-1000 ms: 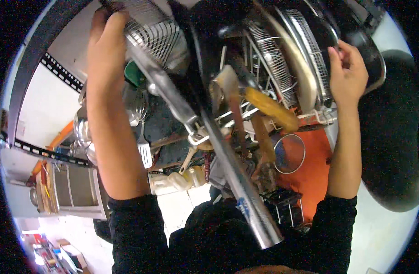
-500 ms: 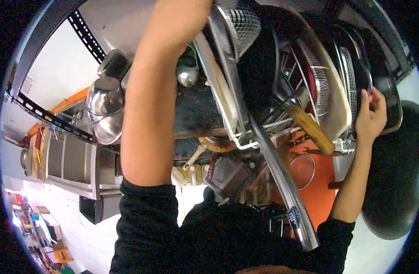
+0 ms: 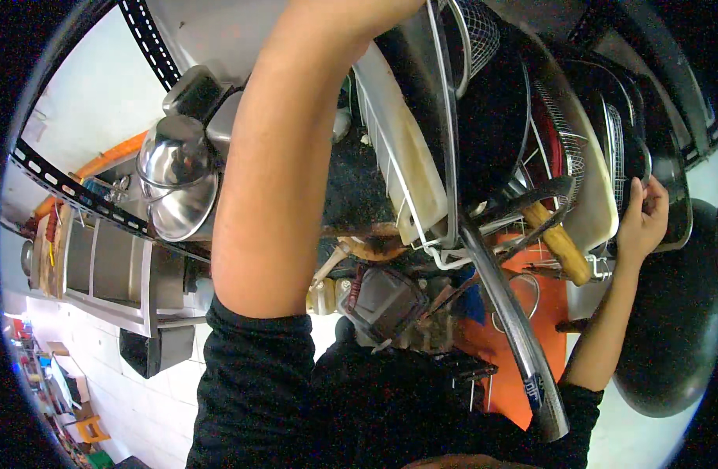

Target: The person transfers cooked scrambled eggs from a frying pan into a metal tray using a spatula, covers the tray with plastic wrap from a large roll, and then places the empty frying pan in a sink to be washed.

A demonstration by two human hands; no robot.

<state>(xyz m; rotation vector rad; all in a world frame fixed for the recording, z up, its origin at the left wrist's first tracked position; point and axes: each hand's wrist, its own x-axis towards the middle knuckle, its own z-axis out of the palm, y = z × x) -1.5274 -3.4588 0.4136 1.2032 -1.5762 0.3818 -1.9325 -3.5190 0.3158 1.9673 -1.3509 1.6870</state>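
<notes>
My left hand (image 3: 374, 9) reaches up to the top edge, close to the upper rims of the upright cookware. Its fingers are out of view. Below it, a pan with a long metal handle (image 3: 519, 336) stands in a white wire rack (image 3: 445, 259), the handle slanting down toward me. On the right, my right hand (image 3: 642, 220) is closed with thumb and fingers on the edge of a black pan (image 3: 639, 129). Between my hands are a cream tray (image 3: 597, 211), a wire basket (image 3: 472, 39) and a wooden handle (image 3: 560, 248).
Steel bowls (image 3: 183, 184) sit on the dark shelf (image 3: 351, 187) at left. A large black wok (image 3: 671, 328) hangs at far right. Slotted metal uprights (image 3: 148, 39) frame the shelf. Below are an orange surface (image 3: 507, 375) and a steel sink unit (image 3: 112, 270).
My left forearm has swung right. The long-handled pan and neighbouring cookware appear farther right, and a dark metal piece now shows across the wooden handle. My right hand stays on the black pan, slightly lower.
</notes>
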